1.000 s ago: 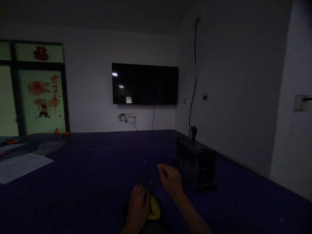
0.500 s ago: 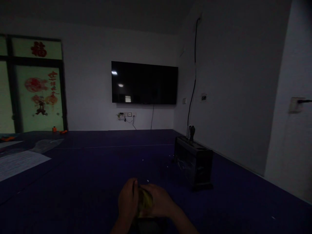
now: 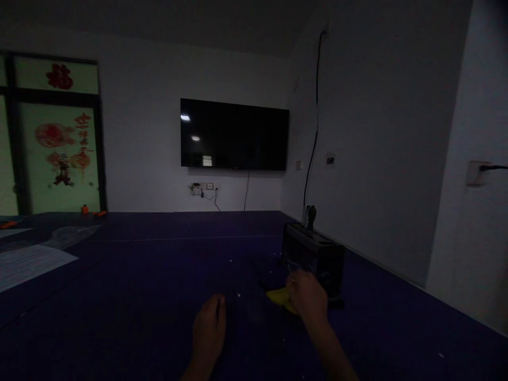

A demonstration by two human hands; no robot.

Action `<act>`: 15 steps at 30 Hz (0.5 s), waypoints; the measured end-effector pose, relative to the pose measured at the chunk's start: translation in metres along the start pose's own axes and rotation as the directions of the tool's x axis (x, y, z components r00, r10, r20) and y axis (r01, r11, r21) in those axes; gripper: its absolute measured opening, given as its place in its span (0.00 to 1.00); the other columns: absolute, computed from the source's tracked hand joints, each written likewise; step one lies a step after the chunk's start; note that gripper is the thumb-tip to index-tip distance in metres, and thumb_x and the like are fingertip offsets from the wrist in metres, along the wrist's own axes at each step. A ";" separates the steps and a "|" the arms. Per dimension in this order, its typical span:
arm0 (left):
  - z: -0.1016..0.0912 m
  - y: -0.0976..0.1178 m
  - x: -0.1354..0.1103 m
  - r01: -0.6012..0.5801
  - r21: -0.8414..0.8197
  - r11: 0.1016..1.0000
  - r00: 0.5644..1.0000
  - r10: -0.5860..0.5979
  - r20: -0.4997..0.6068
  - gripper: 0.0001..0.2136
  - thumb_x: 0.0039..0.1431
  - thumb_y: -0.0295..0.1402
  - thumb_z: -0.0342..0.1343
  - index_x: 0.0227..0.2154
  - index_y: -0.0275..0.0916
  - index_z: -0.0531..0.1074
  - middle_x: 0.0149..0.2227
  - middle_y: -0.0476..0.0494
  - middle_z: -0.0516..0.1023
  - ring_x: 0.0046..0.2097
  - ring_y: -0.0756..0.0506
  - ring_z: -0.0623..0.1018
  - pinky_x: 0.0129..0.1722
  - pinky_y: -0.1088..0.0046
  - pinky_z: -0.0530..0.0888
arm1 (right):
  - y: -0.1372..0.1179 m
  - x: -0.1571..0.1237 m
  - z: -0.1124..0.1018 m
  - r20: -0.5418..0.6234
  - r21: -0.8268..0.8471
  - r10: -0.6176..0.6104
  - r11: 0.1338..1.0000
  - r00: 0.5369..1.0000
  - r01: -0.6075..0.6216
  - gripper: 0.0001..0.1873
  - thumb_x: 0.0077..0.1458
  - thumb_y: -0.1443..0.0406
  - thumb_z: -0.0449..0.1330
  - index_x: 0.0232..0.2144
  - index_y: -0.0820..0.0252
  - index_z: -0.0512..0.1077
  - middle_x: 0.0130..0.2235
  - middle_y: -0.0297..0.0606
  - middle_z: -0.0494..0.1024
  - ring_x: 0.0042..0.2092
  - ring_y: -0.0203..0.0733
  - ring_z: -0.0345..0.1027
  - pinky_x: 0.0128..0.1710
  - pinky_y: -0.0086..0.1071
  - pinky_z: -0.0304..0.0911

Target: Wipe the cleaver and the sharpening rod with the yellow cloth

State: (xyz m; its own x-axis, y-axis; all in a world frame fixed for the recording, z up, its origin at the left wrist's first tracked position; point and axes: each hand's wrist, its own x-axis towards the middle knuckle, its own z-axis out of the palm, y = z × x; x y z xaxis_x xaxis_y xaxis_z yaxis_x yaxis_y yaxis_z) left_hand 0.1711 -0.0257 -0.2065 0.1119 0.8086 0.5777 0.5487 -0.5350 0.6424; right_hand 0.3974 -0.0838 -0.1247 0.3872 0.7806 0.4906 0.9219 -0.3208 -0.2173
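My right hand (image 3: 307,297) is closed round a folded yellow cloth (image 3: 280,297), which sticks out to the left of the fingers. It is in front of a dark box-shaped device (image 3: 313,248) and hides part of its lower side; whether they touch I cannot tell. Lower down and to the left, my left hand (image 3: 209,324) is curled with the thumb on top, apart from the cloth. What it may hold is hidden in the dim light.
A dark blue tabletop (image 3: 159,286) carries several small white scraps. Paper sheets (image 3: 35,264) and clear plastic film (image 3: 71,235) lie at left, with orange items (image 3: 84,209) farther back. Walls stand behind and to the right; a black cable (image 3: 316,116) hangs down behind the device.
My right hand has moved right and away from my left hand, taking the yellow cloth from between them towards the dark device. My left hand has stayed nearly in place.
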 end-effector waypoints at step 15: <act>0.002 0.002 0.000 -0.008 -0.027 1.000 0.999 0.009 0.042 0.18 0.62 0.41 0.38 0.31 0.40 0.72 0.32 0.42 0.78 0.35 0.44 0.78 0.36 0.69 0.70 | 0.006 -0.002 0.003 -0.076 -0.023 -0.029 0.999 0.997 0.027 0.23 0.48 0.77 0.48 0.43 0.58 0.74 0.48 0.43 0.75 0.50 0.49 0.66 0.50 0.43 0.55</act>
State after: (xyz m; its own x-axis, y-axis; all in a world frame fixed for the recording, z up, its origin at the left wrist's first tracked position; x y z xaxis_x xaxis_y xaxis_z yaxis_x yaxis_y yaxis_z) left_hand 0.1735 -0.0263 -0.2064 0.1513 0.8131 0.5622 0.5250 -0.5480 0.6512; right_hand 0.4022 -0.0858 -0.1302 0.3601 0.7463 0.5598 0.9322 -0.3117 -0.1841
